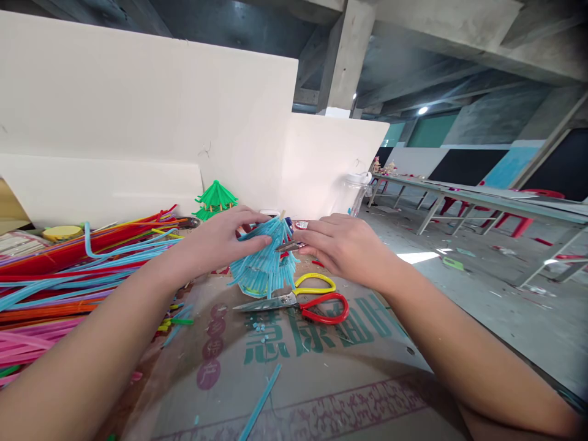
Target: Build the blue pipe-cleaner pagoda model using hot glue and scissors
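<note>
Looking down from the head view, the counter point(321, 392) is covered with a printed sheet that runs to a right-hand edge, beyond which lies bare concrete floor point(505, 306). White boards point(138, 110) stand upright along the back, closing off the far side. The left side is crowded with a pile of coloured pipe cleaners point(59, 275) in red, blue, pink and orange. Open working room is limited to the central strip of printed sheet between the two forearms. A single loose blue strand point(261, 398) lies on the sheet in the near centre.

Left hand point(220, 242): fingers curled partway closed, gripping the upper left side of the blue tiered tree point(264, 263), a small model built from blue strands. The tree stands on the counter at centre, between the two hands.

Right hand point(342, 245): fingers drawn narrow, tips against the right side of the tree, pinching a small metal tool point(287, 247) whose exact kind cannot be told.

Scissors point(303, 300) with one yellow and one red handle lie flat on the sheet just in front of the tree, blades pointing left, clear of both hands. A green tiered tree point(215, 199) stands behind the left hand near the boards. Long benches point(482, 199) stand well apart across the floor.
</note>
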Available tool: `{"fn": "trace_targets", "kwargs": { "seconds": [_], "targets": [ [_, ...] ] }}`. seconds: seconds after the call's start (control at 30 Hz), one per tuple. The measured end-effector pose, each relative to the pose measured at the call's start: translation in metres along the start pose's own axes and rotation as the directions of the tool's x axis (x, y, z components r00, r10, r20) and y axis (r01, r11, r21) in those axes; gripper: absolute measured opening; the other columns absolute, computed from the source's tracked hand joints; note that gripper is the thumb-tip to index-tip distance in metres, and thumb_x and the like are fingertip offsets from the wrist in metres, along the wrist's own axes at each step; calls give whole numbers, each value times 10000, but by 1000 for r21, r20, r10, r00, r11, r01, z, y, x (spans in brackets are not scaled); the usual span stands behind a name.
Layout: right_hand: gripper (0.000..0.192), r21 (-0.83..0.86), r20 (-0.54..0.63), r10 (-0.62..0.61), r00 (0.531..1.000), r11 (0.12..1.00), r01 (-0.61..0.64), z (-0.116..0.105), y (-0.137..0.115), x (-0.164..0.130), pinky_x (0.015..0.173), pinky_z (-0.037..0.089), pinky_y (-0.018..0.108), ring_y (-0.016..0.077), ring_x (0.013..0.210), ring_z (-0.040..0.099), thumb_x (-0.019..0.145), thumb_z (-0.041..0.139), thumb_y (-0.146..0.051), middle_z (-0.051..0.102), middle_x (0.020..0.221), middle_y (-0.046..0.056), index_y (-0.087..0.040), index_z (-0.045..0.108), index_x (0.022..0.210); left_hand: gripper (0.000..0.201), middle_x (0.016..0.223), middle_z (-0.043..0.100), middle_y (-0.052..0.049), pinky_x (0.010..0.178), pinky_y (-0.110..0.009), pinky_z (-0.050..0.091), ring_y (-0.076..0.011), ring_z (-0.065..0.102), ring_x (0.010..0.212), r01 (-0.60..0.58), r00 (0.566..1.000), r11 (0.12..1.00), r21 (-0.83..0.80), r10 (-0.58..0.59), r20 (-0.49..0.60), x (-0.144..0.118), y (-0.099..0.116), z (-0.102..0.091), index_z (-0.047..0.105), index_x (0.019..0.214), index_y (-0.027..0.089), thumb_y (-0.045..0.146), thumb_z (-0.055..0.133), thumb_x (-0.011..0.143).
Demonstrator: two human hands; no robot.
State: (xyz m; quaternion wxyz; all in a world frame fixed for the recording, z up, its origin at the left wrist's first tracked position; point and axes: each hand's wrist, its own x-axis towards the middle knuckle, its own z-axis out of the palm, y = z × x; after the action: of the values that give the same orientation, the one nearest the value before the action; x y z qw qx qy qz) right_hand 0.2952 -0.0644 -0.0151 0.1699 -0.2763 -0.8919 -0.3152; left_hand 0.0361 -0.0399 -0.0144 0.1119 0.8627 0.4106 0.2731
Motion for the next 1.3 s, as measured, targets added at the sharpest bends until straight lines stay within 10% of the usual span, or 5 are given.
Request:
{"fn": "trace_targets", "kwargs": {
  "seconds": [1.3],
  "targets": [
    [382, 7, 83, -26, 996, 1000, 25, -11, -2, 1, 720, 387, 338, 198, 809, 588, 1025, 370, -397, 696, 954, 82, -173, 662, 1128, 495, 1319, 559, -40, 994, -371, 429, -266, 529, 1188, -44, 999, 998, 50, 44, 4, -4, 11, 2, 615, 1286, 303, 563, 504, 880]
  ]
}}
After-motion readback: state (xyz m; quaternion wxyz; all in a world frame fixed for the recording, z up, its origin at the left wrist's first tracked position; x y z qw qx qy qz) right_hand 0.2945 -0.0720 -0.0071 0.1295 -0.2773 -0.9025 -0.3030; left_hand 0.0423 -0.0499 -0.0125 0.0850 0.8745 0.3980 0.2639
